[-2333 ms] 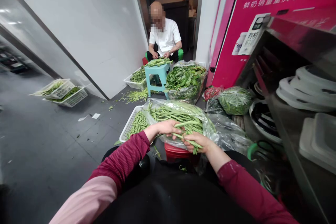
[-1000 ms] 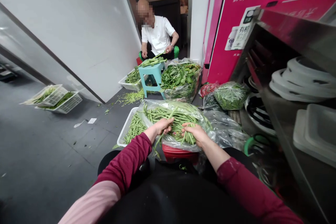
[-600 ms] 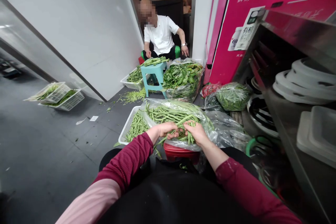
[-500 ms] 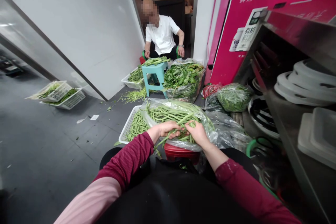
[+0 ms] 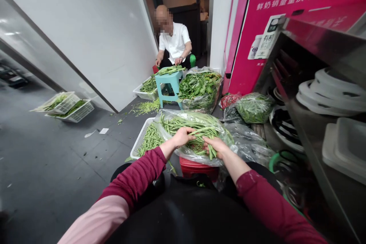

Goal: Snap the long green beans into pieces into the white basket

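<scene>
The long green beans lay heaped in a clear plastic bag, its mouth spread wide in front of the person's knees. They were slender, smooth-looking and whole along most of their visible length, pale to mid green, some nearly straight and others gently bowed. On the left of the heap they ran mostly crosswise, overlapping in loose layers; toward the near middle, darker and browner patches showed among them, too small to make out.

The left hand had its thumb and fingers pinched together on the ends of a few beans, which stretched across toward the other hand. The right hand was curled around a small bunch, its fingers clamped on the stems, with the blunt green tips sticking out below the grip and pointing toward the person. The two hands stood near each other, not touching, above the bag.

The bag rested over a red plastic support. Just beside it on the left, a white basket held much shorter green pieces, piled in all directions.
</scene>
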`<control>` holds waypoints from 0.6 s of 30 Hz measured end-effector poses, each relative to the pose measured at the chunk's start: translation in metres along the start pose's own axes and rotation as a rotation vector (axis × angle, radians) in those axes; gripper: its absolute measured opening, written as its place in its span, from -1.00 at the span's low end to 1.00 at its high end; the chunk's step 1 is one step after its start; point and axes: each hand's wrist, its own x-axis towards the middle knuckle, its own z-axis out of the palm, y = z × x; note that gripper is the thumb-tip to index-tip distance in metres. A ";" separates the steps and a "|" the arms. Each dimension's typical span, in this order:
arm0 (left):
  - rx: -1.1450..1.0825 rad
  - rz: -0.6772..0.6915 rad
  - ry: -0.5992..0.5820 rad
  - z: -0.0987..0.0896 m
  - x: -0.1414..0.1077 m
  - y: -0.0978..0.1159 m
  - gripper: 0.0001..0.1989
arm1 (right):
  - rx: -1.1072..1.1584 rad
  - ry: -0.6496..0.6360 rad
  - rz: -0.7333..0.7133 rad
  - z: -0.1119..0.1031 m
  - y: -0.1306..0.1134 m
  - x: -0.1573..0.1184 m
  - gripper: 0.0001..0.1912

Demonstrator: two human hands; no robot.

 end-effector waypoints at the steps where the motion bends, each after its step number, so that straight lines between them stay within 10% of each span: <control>1: 0.007 0.043 0.019 -0.001 0.001 -0.003 -0.82 | 0.122 -0.107 0.071 -0.001 -0.001 -0.003 -0.73; 6: 0.133 0.265 0.025 -0.004 -0.002 -0.006 -0.83 | 0.391 -0.364 0.207 -0.002 -0.006 -0.016 -0.80; 18: 0.771 0.809 -0.010 0.036 -0.042 0.013 -0.75 | 0.305 -0.354 -0.028 0.010 -0.004 -0.028 -0.83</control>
